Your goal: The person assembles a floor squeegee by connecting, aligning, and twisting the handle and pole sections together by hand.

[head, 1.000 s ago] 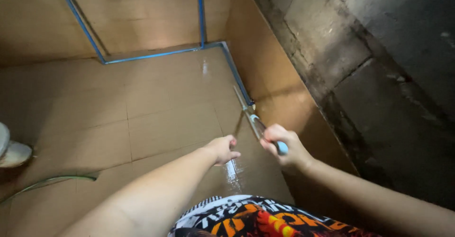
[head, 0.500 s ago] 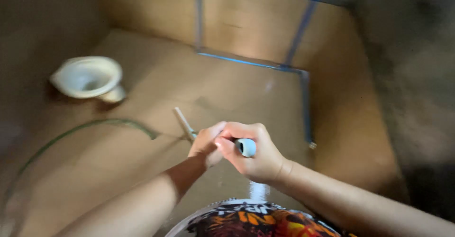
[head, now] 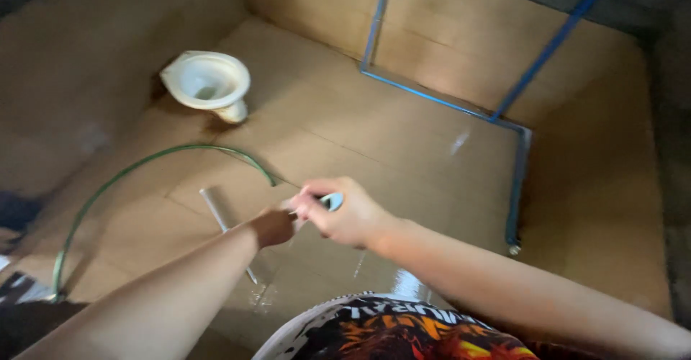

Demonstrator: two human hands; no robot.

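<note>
Right hand: we are closing our right hand (head: pixel 350 217) around the blue handle (head: pixel 332 201) of a tool.
Left hand: our left hand (head: pixel 274 227) is pinching the tool's front end.
Tool's place: we are holding it over the tiled floor (head: pixel 403 151), above a grey pipe (head: pixel 219 217).
Nearby: a green hose (head: pixel 129 176) is curving near a white toilet bowl (head: pixel 207 84).
</note>
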